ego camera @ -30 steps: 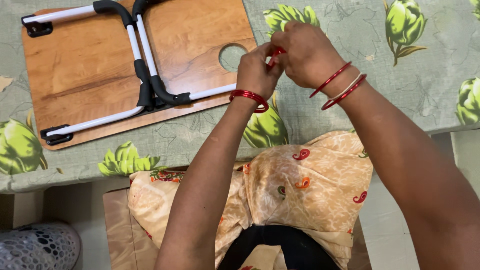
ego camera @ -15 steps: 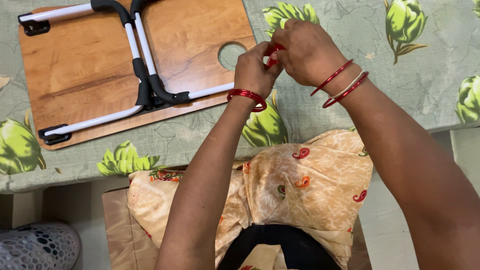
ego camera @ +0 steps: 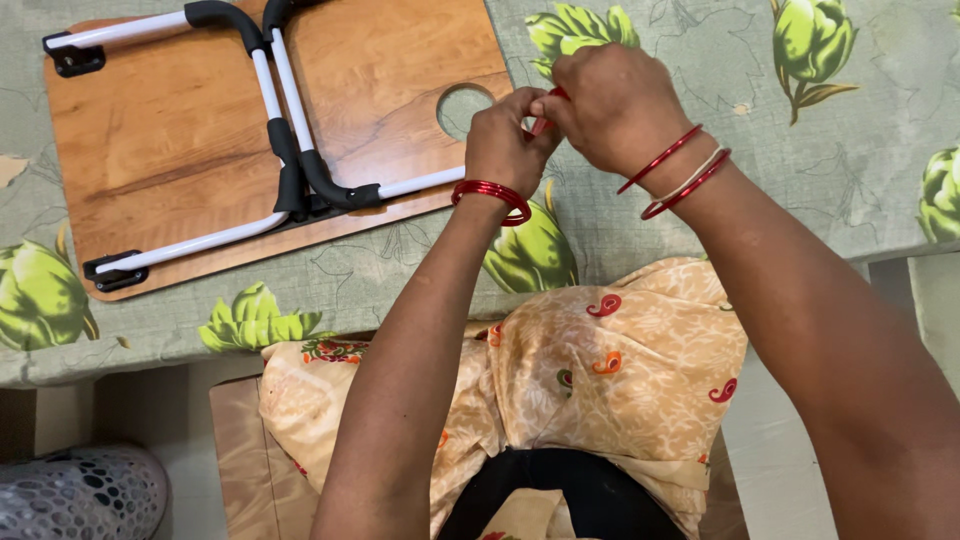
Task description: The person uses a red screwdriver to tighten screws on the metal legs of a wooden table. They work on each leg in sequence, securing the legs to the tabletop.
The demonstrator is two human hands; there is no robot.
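Both hands (ego camera: 560, 125) pinch a small red thing (ego camera: 548, 110) beside an upturned wooden folding table (ego camera: 190, 150).

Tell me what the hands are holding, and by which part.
Both hands, left and right, pinch a small red thing between their fingertips. Mostly hidden; its kind and held part cannot be told.

Brown wood-grain tray (ego camera: 180, 150), white legs (ego camera: 190, 245), green artichoke-print cloth (ego camera: 850, 130), red bangles (ego camera: 490, 198)

Your view: bright, even, diffuse light; soft shadows; faint sheen on wooden board (ego camera: 180, 150) toward 10 o'clock; focus sharp throughout.
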